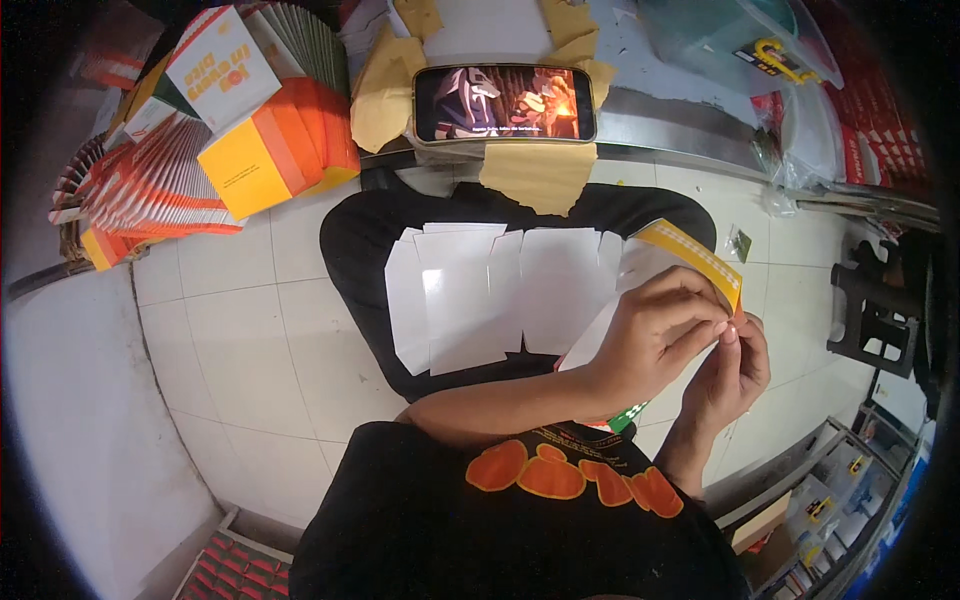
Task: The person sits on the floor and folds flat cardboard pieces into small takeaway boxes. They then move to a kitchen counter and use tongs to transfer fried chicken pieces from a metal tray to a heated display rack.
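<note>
Black short-sleeved T-shirt (520, 520), with a large print of rounded orange letters (575, 478) across the chest, each letter edged by a thin dark outline. Black trousers (350, 240) on the lap. Bare forearms, no watch or ring seen on the left hand (655, 335) or the right hand (735, 370).

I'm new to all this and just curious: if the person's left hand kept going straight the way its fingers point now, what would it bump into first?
The left hand points right and slightly up, at the yellow flap of the carton blank it is pinching, with the right hand just below. Depth beyond is unclear.
</note>
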Demonstrator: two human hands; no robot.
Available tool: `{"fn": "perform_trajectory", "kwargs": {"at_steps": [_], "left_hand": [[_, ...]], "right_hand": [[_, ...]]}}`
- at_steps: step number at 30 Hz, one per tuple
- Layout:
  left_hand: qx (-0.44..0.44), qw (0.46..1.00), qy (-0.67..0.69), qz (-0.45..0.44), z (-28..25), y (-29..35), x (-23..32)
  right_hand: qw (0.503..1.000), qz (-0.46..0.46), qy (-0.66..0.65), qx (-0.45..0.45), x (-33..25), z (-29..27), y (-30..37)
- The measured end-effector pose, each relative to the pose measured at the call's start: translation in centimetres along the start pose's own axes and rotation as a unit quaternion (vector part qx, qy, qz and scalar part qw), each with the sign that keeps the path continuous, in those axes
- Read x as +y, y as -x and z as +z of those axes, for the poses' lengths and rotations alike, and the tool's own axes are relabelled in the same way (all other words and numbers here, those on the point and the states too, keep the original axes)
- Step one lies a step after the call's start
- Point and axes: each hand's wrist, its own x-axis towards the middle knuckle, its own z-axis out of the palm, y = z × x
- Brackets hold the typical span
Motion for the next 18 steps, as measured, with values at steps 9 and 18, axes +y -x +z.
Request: {"fn": "perform_trajectory", "kwargs": {"at_steps": [9,18], "left_hand": [[0.006,0.968,0.214,-0.134,1.7,1.4,0.4],[0.058,0.779,0.534,-0.325,0.5,0.0,-1.3]], "right_hand": [[0.955,-0.163,0.215,-0.126,0.9,-0.7,1.7],[0.835,0.196,-0.495,-0.143,5.5,-7.7,3.3]]}}
